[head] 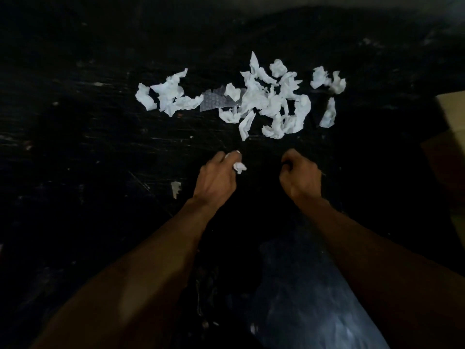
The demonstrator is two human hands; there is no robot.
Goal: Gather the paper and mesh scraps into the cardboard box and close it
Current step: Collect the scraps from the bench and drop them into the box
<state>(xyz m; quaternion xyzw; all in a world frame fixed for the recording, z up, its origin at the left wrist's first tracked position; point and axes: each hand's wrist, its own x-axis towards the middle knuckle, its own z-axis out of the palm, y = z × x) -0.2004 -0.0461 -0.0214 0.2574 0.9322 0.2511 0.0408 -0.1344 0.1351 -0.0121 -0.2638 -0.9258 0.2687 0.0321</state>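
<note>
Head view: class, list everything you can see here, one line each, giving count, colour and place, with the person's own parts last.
surface: one, black, scratched, under everything
paper scraps: many, white, crumpled, spread across the upper middle
mesh scrap: one, translucent grey, among the paper, left of the biggest heap
small scrap: one, pale, lying alone at lower left of the heap
cardboard box: one, tan, partly seen at the right edge
dark blue cloth: one, bottom, between the forearms
held scrap: one, white, in the fingers
left hand: one, pinching the held scrap
right hand: one, fingers curled; any hold cannot be told
</note>
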